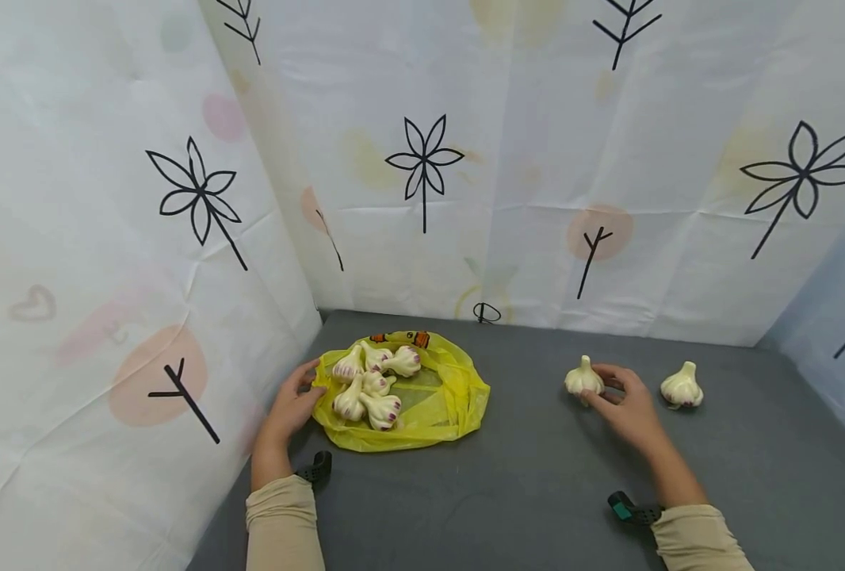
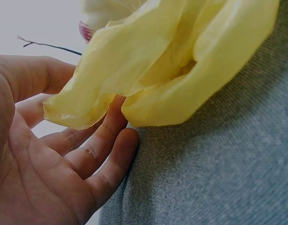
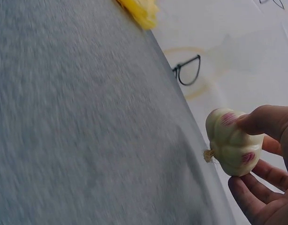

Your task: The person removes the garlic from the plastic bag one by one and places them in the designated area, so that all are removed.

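Note:
In the head view, my left hand [image 1: 292, 408] is at the left rim of a yellow plastic bag [image 1: 458, 396], holding its edge between thumb and fingers. Up close, the bag's folds [image 2: 148, 70] hide the thumb tip and part of the fingers. Several white garlic bulbs with purple marks [image 1: 382, 411] lie in the bag's left half. My right hand [image 1: 632, 408] pinches a garlic bulb [image 1: 583, 379] between thumb and fingers, to the right of the bag. In the right wrist view this bulb [image 3: 233, 143] shows purple patches and a tuft of roots.
Another garlic bulb [image 1: 682, 387] stands on the grey table [image 1: 522, 492], right of my right hand. White cloth walls [image 1: 537, 262] with drawn flowers and twigs enclose the table at the back and sides. Each wrist wears a black strap.

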Demonstrator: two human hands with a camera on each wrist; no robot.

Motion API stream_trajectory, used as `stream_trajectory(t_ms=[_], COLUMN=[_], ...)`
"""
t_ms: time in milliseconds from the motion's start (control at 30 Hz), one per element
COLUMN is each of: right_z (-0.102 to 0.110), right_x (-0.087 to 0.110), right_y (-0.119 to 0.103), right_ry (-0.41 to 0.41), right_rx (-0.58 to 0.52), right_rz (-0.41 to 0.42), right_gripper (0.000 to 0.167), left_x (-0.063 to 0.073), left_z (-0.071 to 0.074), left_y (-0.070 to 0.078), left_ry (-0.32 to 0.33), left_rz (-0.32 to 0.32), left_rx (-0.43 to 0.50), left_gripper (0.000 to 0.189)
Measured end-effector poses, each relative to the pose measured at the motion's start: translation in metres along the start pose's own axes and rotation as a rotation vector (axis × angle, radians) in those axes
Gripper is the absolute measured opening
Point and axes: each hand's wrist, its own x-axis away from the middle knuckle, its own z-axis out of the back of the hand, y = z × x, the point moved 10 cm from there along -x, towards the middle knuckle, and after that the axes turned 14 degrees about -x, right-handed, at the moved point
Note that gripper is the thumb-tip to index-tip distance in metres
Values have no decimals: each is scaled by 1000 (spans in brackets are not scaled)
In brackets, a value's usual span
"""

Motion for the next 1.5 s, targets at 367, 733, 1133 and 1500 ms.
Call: stream_trajectory(t_ms=[367, 733, 1133, 1500], right_z=[24, 44, 59, 63], right_x=[10, 5, 8, 9], right_y=[7, 15, 22, 22], right_ry=[57, 103, 129, 126], right_rx=[3, 44, 64, 103], right_rz=[-65, -71, -129, -108], right_gripper=[54, 56, 58, 56], left_x=[-2, -1, -1, 1], left_z=[-3, -1, 1, -1], left_y=[-3, -6, -3, -2], left_ry=[-10, -16, 0, -8], left_rz=[12, 29, 19, 23], left_rx=[4, 19, 22, 25], left_gripper=[62, 63, 62, 63])
